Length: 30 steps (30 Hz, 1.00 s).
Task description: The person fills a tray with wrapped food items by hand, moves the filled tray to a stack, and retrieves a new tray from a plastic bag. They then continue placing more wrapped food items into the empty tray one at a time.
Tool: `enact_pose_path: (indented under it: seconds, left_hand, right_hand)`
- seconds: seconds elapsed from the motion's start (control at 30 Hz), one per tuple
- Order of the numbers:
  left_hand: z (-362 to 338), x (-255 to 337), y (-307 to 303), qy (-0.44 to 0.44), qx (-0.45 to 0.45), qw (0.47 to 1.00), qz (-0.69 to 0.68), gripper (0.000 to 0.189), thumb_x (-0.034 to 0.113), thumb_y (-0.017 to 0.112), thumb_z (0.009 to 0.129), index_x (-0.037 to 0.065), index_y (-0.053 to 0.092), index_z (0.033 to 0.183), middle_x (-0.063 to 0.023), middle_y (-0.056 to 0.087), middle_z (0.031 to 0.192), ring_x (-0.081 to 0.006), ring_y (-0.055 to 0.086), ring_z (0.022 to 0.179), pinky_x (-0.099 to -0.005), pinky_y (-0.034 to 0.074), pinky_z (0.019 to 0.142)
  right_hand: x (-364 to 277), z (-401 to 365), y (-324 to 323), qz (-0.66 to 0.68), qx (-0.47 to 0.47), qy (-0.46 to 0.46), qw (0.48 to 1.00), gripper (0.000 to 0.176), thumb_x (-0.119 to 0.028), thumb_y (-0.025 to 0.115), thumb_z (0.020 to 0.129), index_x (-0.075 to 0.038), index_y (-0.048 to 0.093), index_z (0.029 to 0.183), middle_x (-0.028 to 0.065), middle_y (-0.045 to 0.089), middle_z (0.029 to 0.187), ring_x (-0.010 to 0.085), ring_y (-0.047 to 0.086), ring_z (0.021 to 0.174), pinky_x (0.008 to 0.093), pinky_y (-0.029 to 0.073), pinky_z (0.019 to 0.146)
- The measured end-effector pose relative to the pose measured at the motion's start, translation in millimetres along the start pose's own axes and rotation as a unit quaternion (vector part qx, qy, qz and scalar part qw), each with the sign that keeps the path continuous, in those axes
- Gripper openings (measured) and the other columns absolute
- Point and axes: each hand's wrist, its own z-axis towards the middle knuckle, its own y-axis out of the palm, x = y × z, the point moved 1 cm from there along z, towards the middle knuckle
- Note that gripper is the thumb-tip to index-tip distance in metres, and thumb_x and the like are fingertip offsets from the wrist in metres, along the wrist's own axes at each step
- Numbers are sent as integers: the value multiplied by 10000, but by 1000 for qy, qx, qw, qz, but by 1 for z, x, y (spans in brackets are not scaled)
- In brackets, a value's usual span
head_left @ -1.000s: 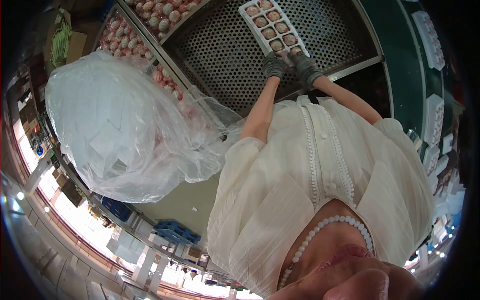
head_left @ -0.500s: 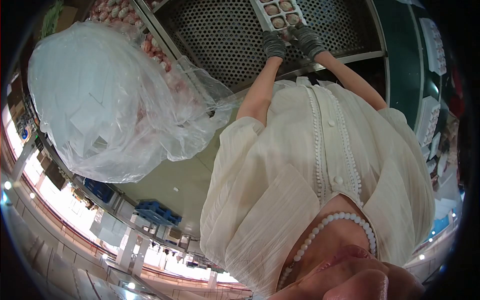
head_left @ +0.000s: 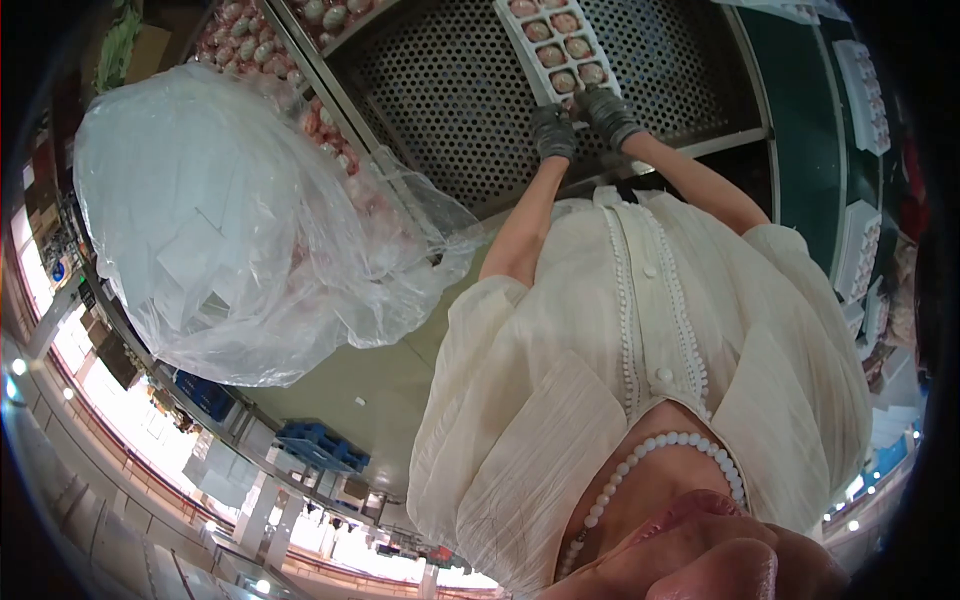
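A white compartment tray [head_left: 541, 62] lies on a perforated metal surface, ahead of my body. Round, pinkish-brown pieces [head_left: 563, 80] sit in its two visible rows of cells. My left hand [head_left: 553, 132], in a dark grey glove, is closed at the tray's near left corner. Gloved the same way, my right hand [head_left: 610, 115] curls its fingers over the near right end of the tray. A bit of something reddish shows between the two hands. My fingers hide most of the tray's last cells, so what the right fingertips hold cannot be made out.
Left of the perforated surface [head_left: 440, 80], a metal-edged bin holds many round, pinkish-white pieces [head_left: 240, 40]. A large clear plastic bag [head_left: 190, 220] of white pieces bulges nearer me. Right, beyond the metal rim, white filled trays [head_left: 862, 95] sit on a green surface [head_left: 800, 130].
The whole view has shifted, so the tray, hands and bag appear lower in the picture, with more of the tray's far part showing. Both hands stay at the tray's near end.
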Motion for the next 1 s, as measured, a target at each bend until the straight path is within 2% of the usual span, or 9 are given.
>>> enact_pose_path:
  seconds: [0.2, 0.3, 0.43, 0.6, 0.73, 0.77, 0.83, 0.93, 1.0]
  left_hand:
    - [3, 25, -9, 29, -72, 974, 212, 178, 132, 478, 670, 19, 573, 770, -168, 525, 753, -313, 504, 724, -392, 404, 665]
    - [-4, 36, -15, -54, -56, 994, 82, 199, 164, 500, 701, -1, 539, 806, -181, 530, 757, -309, 509, 743, -379, 398, 669]
    - [1, 37, -16, -199, -47, 979, -9, 292, 185, 527, 717, -41, 473, 894, -180, 545, 793, -283, 518, 789, -363, 386, 706]
    - [10, -13, 10, -192, -58, 979, -42, 337, 184, 563, 670, -39, 486, 909, -168, 546, 830, -277, 517, 733, -342, 407, 643]
    - [23, -37, 14, -345, -167, 922, -48, 294, 141, 537, 692, -23, 494, 932, -153, 550, 848, -254, 524, 735, -325, 408, 621]
    - [33, -12, -2, -271, -343, 898, 48, 294, 132, 529, 694, -23, 492, 941, -153, 547, 857, -257, 524, 750, -336, 405, 626]
    - [40, -6, -6, -180, -502, 834, 139, 295, 122, 520, 696, -23, 489, 951, -153, 544, 866, -261, 523, 765, -347, 402, 631]
    - [35, -30, 11, -129, -433, 865, 221, 361, 222, 551, 672, -11, 459, 932, -175, 521, 901, -284, 507, 789, -375, 409, 645]
    - [23, -24, 5, -318, -232, 919, 0, 429, 309, 564, 653, -2, 459, 930, -181, 520, 914, -309, 502, 789, -381, 399, 658]
  right_hand:
    - [-5, 9, -3, 21, -17, -31, 999, 128, -187, 526, 661, -71, 571, 694, 135, 565, 716, 271, 556, 653, 357, 435, 564]
    - [-4, 17, 17, 31, -71, 85, 993, 141, -162, 523, 643, -72, 602, 718, 136, 578, 707, 259, 573, 671, 349, 453, 560]
    - [-6, 18, 16, -26, -56, 10, 998, 161, -172, 525, 644, -63, 603, 734, 137, 582, 711, 252, 580, 664, 356, 457, 552]
    - [-14, 18, -12, -29, -125, 3, 992, 163, -169, 525, 663, -55, 606, 748, 138, 585, 709, 250, 584, 639, 368, 453, 525]
    - [-9, 24, -1, -28, -166, -40, 985, 153, -175, 552, 639, -53, 610, 712, 141, 585, 685, 243, 585, 633, 361, 450, 515]
    - [-12, 24, -6, -34, -160, -43, 986, 149, -179, 547, 644, -59, 612, 705, 142, 585, 682, 242, 585, 636, 359, 449, 514]
    - [-9, 23, -8, -26, -165, -28, 986, 151, -182, 546, 647, -58, 612, 705, 140, 585, 681, 244, 584, 638, 365, 448, 518]
    - [-5, 34, -22, -4, -176, 0, 984, 155, -191, 541, 655, -54, 605, 689, 139, 577, 648, 255, 573, 612, 369, 443, 546]
    - [13, 43, -32, 22, -167, -140, 976, 169, -186, 514, 683, -37, 591, 703, 132, 571, 644, 262, 553, 591, 355, 440, 571]
